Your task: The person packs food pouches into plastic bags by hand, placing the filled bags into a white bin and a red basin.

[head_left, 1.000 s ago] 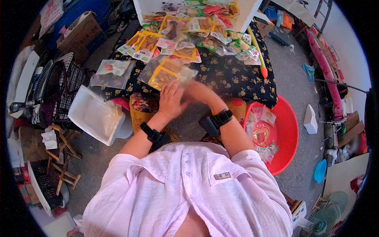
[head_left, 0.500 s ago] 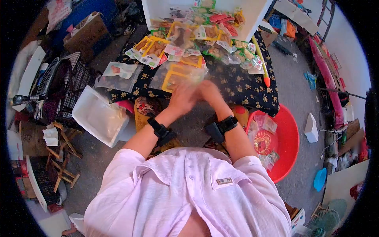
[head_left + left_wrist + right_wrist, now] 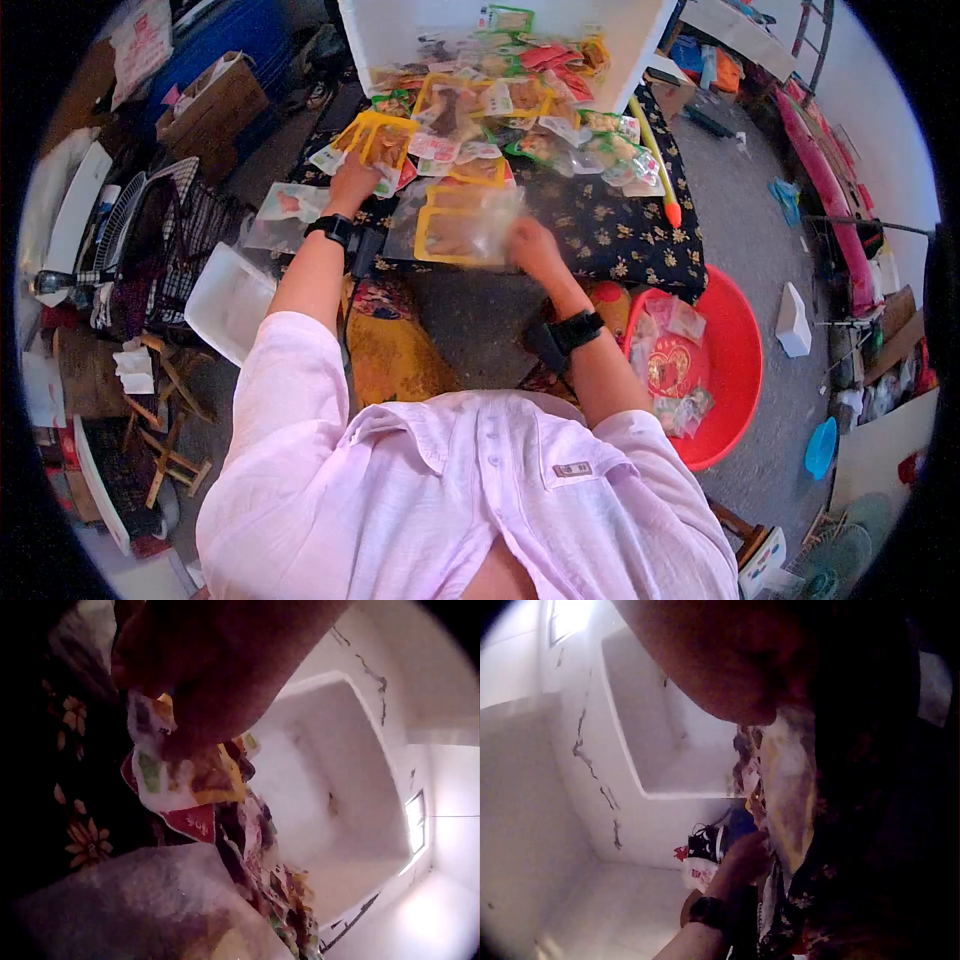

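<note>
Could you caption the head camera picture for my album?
Left hand reaches yellow-edged snack packets; right hand holds a clear plastic bag.

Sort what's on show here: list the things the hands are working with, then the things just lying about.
In hand:
left hand on the yellow packets
right hand holding the clear bag
heap of snack packets

Lying about:
red basin
white tub
cardboard box
blue dish
</note>
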Tool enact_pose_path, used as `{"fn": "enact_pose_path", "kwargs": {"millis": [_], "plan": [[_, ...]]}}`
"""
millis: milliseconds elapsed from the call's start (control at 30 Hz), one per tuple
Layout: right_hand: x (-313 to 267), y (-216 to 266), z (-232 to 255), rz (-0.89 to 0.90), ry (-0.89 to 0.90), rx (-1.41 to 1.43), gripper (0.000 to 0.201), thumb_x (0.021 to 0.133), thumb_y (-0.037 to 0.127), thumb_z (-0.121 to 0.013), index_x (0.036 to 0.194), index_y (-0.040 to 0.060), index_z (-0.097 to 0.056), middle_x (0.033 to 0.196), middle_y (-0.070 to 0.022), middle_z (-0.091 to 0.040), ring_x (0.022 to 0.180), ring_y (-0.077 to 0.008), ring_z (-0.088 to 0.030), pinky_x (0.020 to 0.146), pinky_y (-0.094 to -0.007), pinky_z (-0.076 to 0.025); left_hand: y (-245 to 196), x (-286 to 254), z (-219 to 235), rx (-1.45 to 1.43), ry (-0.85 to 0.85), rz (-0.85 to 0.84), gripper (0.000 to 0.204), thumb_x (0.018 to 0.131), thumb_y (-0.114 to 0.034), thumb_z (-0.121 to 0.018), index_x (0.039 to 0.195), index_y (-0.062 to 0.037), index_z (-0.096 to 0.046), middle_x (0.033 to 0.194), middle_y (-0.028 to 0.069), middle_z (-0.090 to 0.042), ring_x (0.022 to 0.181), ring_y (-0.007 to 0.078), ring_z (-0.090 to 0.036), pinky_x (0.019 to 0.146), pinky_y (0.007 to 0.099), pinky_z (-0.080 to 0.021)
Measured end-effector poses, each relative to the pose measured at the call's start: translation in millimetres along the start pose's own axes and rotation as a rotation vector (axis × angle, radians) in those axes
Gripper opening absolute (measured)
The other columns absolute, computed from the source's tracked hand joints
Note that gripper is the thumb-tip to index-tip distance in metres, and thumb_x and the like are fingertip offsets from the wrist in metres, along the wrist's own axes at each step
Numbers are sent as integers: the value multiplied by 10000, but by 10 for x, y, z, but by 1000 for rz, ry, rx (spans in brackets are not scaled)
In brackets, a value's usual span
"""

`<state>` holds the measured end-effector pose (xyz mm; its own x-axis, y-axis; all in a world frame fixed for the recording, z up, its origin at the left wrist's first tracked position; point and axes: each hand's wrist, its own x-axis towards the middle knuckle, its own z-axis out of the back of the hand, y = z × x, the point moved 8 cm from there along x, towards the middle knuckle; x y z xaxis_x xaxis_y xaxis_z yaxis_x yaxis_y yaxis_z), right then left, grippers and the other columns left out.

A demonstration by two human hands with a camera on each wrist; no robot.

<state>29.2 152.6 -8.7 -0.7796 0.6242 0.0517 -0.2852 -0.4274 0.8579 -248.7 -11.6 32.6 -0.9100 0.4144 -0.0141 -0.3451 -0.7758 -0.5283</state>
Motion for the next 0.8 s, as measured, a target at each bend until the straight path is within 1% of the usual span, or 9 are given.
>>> {"fn": "enact_pose_path", "kwargs": {"millis": [100, 200, 233, 300, 367, 400, 500, 667, 800], "plan": [[-41, 100, 20, 55, -3, -7, 163, 718, 138, -502, 817, 12, -531, 650, -84, -539, 583, -170, -520, 545, -279, -417, 218, 429, -294, 112, -55, -200, 518, 669, -287, -586, 1071, -6, -416, 965, 204, -523, 898, 321, -502, 729, 371, -414], [-38, 66, -17, -40, 101, -20, 223, 730, 173, -478, 882, 16, -526, 867, -209, -541, 825, -358, -513, 692, -378, -423, 57, 78, -55, -422, -22, 93, 447, 724, -235, -555, 1082, -10, -413, 955, 174, -531, 867, 269, -519, 696, 328, -417], [-33, 59, -5, -40, 88, -18, 236, 724, 178, -488, 889, 11, -522, 866, -204, -546, 819, -344, -522, 690, -369, -424, 93, 13, -36, -653, -52, 202, 424, 734, -219, -546, 1079, -9, -417, 953, 167, -532, 860, 259, -521, 689, 320, -417], [-28, 19, 6, -43, 59, -12, 267, 712, 187, -509, 904, 2, -516, 863, -194, -555, 807, -314, -539, 686, -352, -427, 38, 38, 85, -571, -156, 7, 367, 765, -203, -507, 1068, -10, -434, 957, 153, -529, 854, 240, -516, 688, 291, -410], [107, -255, -96, -3, 73, 164, 232, 737, 169, -511, 906, 10, -514, 792, -105, -555, 671, -201, -519, 574, -295, -415, 135, 299, 48, -556, -261, -215, 378, 762, -201, -508, 1075, -4, -430, 966, 156, -527, 867, 246, -513, 695, 295, -411], [137, -356, -121, 18, 80, 252, 214, 749, 159, -512, 907, 13, -514, 756, -60, -555, 602, -145, -510, 519, -266, -409, -273, -133, 396, -268, -394, -320, 354, 751, -154, -505, 1076, -32, -436, 989, 168, -520, 884, 271, -510, 718, 312, -409], [-22, -232, 303, -21, -252, 210, 285, 774, 190, -513, 993, 14, -463, 852, -68, -539, 620, -141, -501, 510, -255, -406, -861, -709, 624, -134, -369, -653, 362, 709, -95, -500, 1065, -51, -450, 897, 138, -534, 818, 297, -503, 680, 358, -404], [-227, 30, 321, -406, 145, 1117, 340, 819, 313, -454, 1045, 61, -427, 1011, -105, -511, 778, -232, -542, 608, -335, -441, -1548, -1821, 403, 225, -342, -1348, 431, 639, -97, -519, 1065, -130, -457, 640, 46, -429, 584, 257, -439, 534, 391, -355], [-531, 459, 326, -364, 470, 1479, 339, 809, 294, -468, 1031, 38, -447, 1015, -118, -512, 822, -231, -548, 618, -334, -464, -1773, -2590, 118, 147, -285, -1671, 299, 641, -141, -502, 939, -157, -517, 598, 5, -398, 618, 191, -451, 615, 323, -363]]}}
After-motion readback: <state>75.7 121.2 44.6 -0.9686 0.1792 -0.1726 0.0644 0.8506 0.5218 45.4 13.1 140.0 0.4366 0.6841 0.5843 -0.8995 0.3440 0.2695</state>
